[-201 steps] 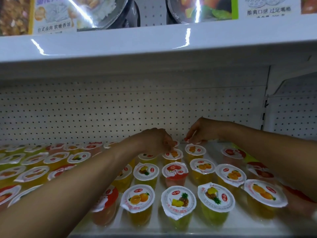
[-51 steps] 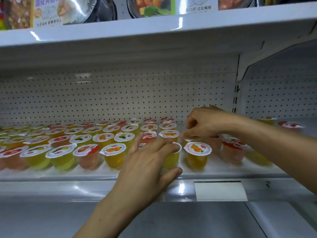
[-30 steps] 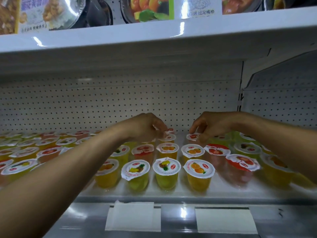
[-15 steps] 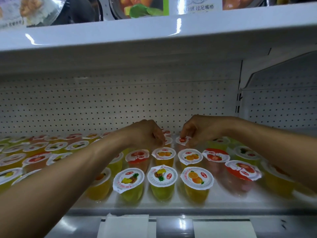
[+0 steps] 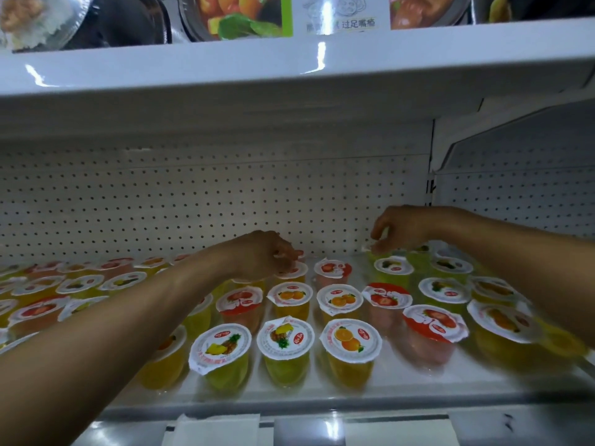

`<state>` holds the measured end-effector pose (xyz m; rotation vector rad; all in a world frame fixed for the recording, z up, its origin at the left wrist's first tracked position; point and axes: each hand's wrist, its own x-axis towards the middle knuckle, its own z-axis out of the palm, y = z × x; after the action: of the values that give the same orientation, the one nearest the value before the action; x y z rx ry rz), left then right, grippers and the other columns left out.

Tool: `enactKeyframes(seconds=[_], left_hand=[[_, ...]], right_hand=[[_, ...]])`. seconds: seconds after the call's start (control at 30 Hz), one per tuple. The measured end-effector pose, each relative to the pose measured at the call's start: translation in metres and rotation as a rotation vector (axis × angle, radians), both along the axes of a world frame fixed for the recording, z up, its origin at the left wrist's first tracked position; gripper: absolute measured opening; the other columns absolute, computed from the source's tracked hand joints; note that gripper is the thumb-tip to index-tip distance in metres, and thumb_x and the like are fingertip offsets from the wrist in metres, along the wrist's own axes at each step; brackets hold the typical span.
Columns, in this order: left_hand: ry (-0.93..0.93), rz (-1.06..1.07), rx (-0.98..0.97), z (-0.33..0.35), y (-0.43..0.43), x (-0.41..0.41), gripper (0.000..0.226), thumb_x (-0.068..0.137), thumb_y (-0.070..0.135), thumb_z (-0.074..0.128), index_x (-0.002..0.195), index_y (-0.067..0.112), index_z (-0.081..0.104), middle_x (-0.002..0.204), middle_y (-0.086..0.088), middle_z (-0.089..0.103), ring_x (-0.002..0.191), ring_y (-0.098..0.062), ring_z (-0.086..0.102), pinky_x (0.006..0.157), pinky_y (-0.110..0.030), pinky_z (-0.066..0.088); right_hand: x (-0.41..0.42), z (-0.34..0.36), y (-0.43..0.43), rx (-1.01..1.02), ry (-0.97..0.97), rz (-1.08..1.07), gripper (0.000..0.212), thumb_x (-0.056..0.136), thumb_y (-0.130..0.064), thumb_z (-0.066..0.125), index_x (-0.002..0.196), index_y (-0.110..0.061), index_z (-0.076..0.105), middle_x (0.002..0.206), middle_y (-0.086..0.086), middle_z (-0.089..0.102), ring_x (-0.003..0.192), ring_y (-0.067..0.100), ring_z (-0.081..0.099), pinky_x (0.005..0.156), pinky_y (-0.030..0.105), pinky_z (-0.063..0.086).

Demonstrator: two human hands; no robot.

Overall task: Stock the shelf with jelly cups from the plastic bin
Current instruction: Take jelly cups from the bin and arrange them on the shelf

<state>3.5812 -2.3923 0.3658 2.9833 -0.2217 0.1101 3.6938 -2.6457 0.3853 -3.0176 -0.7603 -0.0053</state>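
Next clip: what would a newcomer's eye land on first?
Rows of bright fruit-lidded cups crowd the white shelf. Over them, the left hand and right hand reach to the back row by the pegboard, each pinching at a cup there.

The left forearm (image 5: 112,333) hides several jelly cups (image 5: 161,371).

We face a white metal store rack. Its back wall (image 5: 193,201) is pegboard, dotted with small holes, and a slotted upright (image 5: 430,178) splits it from a second pegboard bay (image 5: 515,194) at our right. The upper shelf (image 5: 225,70) carries packaged meals (image 5: 238,17) — we see light glaring in streaks off its glossy front edge. Below, white paper tags (image 5: 219,429) sit on the rail of the lower shelf (image 5: 322,389).
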Motion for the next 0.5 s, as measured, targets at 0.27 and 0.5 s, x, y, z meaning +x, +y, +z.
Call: enactKeyframes(seconds=[0.27, 0.5], left_hand=[[0.029, -0.014, 0.035, -0.001, -0.002, 0.005, 0.038, 0.098, 0.038, 0.052, 0.133, 0.026, 0.058, 0.141, 0.001, 0.052, 0.122, -0.015, 0.052, 0.098, -0.026, 0.041], [0.025, -0.028, 0.017, 0.000, -0.004, 0.004, 0.035, 0.098, 0.034, 0.052, 0.131, 0.023, 0.060, 0.140, 0.002, 0.054, 0.121, -0.015, 0.053, 0.094, -0.022, 0.039]], right_hand=[[0.022, -0.010, 0.011, 0.097, 0.042, 0.027, 0.034, 0.077, -0.028, 0.079, 0.109, -0.025, 0.068, 0.120, -0.003, 0.059, 0.098, 0.013, 0.061, 0.084, 0.025, 0.053], [0.013, -0.019, 0.051, 0.313, 0.124, 0.202, 0.033, 0.077, -0.015, 0.080, 0.109, -0.015, 0.072, 0.108, -0.002, 0.067, 0.093, 0.012, 0.066, 0.073, 0.018, 0.054]])
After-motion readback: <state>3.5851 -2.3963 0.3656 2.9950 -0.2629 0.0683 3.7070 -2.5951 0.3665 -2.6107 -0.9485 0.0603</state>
